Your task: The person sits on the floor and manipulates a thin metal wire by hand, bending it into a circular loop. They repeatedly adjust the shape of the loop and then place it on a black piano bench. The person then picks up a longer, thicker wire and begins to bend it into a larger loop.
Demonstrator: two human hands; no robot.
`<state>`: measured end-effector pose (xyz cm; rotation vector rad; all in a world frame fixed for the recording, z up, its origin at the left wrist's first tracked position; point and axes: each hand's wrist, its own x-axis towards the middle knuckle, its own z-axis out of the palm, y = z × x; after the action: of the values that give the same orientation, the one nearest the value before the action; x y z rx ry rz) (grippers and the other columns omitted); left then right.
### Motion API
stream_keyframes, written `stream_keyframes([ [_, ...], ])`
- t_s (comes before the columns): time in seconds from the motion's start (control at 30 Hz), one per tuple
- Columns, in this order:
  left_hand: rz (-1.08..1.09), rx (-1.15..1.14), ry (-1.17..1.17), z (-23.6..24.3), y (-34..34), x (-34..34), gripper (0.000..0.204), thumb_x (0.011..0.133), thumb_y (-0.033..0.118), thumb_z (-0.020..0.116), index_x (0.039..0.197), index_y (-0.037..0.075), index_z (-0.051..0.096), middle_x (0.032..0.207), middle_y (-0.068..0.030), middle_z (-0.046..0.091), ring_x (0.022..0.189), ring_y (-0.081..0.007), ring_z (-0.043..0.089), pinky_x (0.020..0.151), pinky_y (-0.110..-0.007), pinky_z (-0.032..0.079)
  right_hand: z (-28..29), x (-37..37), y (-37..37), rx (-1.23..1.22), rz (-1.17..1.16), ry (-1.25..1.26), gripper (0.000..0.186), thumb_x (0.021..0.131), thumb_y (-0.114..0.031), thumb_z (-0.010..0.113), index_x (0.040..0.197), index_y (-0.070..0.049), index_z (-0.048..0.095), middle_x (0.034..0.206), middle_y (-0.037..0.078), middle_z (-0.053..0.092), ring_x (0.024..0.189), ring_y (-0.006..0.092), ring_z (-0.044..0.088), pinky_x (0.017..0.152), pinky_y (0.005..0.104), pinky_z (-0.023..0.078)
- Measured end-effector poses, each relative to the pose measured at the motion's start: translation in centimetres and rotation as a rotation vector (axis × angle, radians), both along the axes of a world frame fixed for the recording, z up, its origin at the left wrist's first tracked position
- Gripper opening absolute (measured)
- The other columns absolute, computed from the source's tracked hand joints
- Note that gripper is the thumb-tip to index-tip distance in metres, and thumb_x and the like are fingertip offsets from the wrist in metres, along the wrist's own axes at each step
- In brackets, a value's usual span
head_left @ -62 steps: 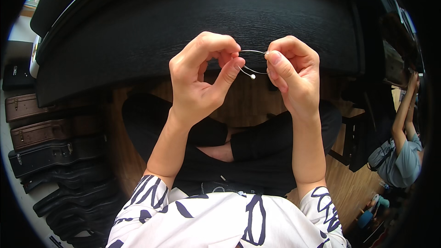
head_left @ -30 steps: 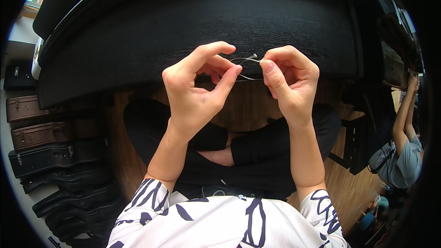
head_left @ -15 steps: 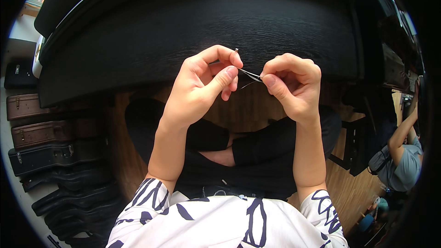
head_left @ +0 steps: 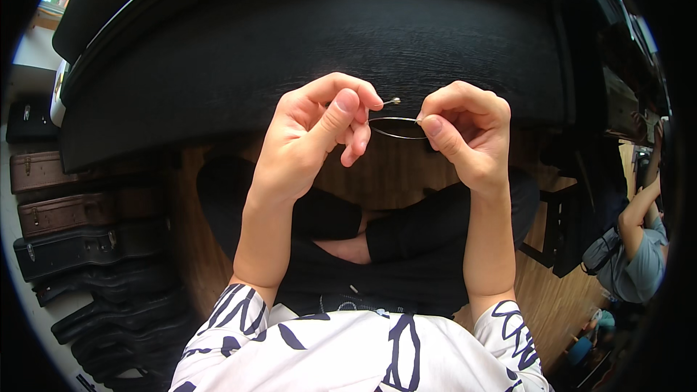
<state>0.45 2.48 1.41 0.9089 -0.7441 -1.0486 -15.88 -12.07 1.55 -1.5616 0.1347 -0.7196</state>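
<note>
A thin metal string, bent into a narrow loop, stretches between my two hands over the front edge of a dark tabletop. Its right end is pinched between the thumb and forefinger of my right hand. On the other side, my left hand has the string among its curled fingers, with the thumb raised off the forefinger. A small shiny metal end piece pokes out past the left fingertips. Just how the left fingers grip the string is hidden.
The black wood-grained tabletop curves across in front of me. Several instrument cases, brown and black, are stacked at left. My crossed legs rest on the wooden floor. A person in grey is at far right.
The string's loop has opened wider. My left thumb has lifted away from the forefinger, and the metal end piece has swung right and down. My right hand has shifted slightly right.
</note>
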Motion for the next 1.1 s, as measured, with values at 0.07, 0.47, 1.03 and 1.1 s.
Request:
stream_keyframes([
  [0.07,-0.005,-0.07,-0.095,-0.7,-0.1,0.4,0.028,0.104,0.026,0.059,0.097,0.0,0.067,0.09,-0.0047,0.056,0.064,-0.0069,0.056,0.051,-0.019,0.042,0.1,0.1,0.1,0.026,0.003,0.015,0.003,0.09,0.001,0.07,0.088,0.002,0.068,0.072,0.001,0.063,0.06,0.0042,0.055,0.055,0.018,0.041],
  [0.47,0.548,-0.063,-0.955,-0.6,-1.2,-1.2,0.012,0.085,0.01,0.08,0.082,0.004,0.07,0.074,-0.0026,0.066,0.059,-0.0083,0.062,0.049,-0.021,0.047,0.0,0.9,1.1,0.288,-0.01,0.025,0.005,0.094,-0.002,0.066,0.09,0.0,0.065,0.072,0.001,0.062,0.059,0.0036,0.054,0.053,0.0179,0.04],
  [1.03,0.436,-0.307,-0.843,-1.2,-1.4,-0.3,0.03,0.097,0.026,0.069,0.113,0.001,0.075,0.094,-0.0093,0.068,0.066,-0.0066,0.059,0.057,-0.02,0.046,-0.4,1.2,1.3,0.339,-0.117,0.027,0.006,0.097,-0.006,0.063,0.093,-0.001,0.064,0.065,0.001,0.061,0.044,0.0006,0.044,0.04,0.0164,0.031],
  [1.1,0.405,-0.259,-0.804,-1.0,-1.2,-0.6,0.022,0.095,0.02,0.072,0.106,0.002,0.078,0.095,-0.0081,0.066,0.069,-0.0074,0.058,0.059,-0.02,0.045,-0.3,1.2,1.2,0.369,-0.123,0.022,0.006,0.097,-0.006,0.063,0.093,-0.001,0.064,0.065,0.001,0.061,0.045,0.0007,0.045,0.04,0.0163,0.032],
])
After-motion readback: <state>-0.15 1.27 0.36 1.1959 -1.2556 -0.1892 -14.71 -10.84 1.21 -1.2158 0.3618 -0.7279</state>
